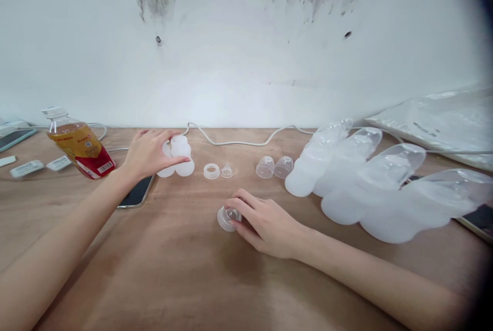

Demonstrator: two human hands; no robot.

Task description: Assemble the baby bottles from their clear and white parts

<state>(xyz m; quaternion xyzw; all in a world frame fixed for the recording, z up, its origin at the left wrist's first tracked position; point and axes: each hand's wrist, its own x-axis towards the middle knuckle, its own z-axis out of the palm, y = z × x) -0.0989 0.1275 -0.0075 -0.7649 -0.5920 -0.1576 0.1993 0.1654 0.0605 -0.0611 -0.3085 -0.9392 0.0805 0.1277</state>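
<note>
My right hand [265, 223] pinches a clear baby bottle nipple set in a collar ring [227, 218], which rests on the wooden table [185, 269]. Farther left, my left hand [154, 151] reaches around small frosted bottle bodies [185, 164], its thumb and fingers spread; whether it touches them I cannot tell. Between the hands and the wall lie a loose collar ring [211, 171] and a loose clear nipple [227, 170]. Two clear dome caps [265, 167] stand to their right.
Several capped frosted baby bottles [346, 197] stand at the right, near a plastic bag [442, 115]. A drink bottle [82, 143], a phone [136, 192] and small white boxes [26, 168] are at the left. A white cable [239, 143] runs along the wall.
</note>
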